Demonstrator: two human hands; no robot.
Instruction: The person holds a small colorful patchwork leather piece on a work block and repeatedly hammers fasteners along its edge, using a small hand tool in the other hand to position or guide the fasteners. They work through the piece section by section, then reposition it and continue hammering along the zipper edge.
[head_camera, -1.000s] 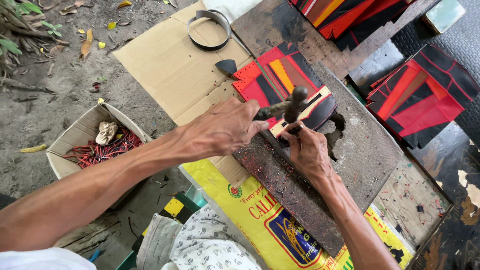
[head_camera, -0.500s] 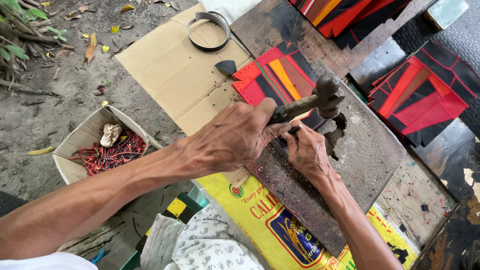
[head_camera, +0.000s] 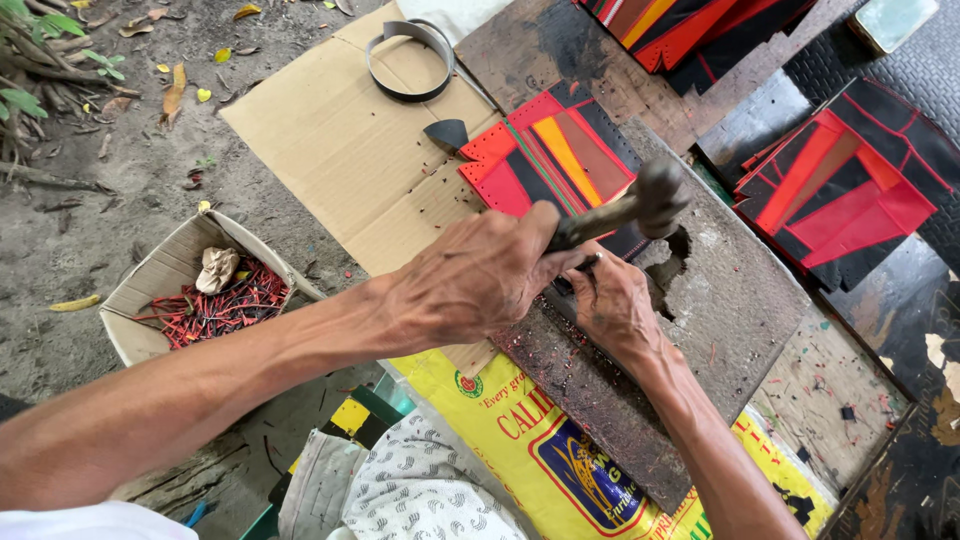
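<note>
Here the left hand (head_camera: 480, 275) is closed around the wooden handle of a hammer (head_camera: 625, 205), whose dark metal head is raised above a worn, pitted slab (head_camera: 720, 300) lying on the surface. The right hand (head_camera: 612, 305) rests on the slab just below the hammer head, its fingers pinched together on a small tool that is too hidden to identify; whether it grips anything else cannot be told. Directly beyond both hands lies a stitched panel of red, orange and black strips (head_camera: 555, 160), partly on the slab and partly on a flattened sheet of cardboard (head_camera: 340, 150). A curled dark strap (head_camera: 410, 60) sits at the far end of the cardboard. To the left, on the ground, an open cardboard box (head_camera: 150, 290) holds thin red offcuts (head_camera: 220, 305). A similar red-and-black panel (head_camera: 850, 190) lies well apart at the right. A yellow printed sack (head_camera: 560, 450) lies beneath the near end of the slab.
</note>
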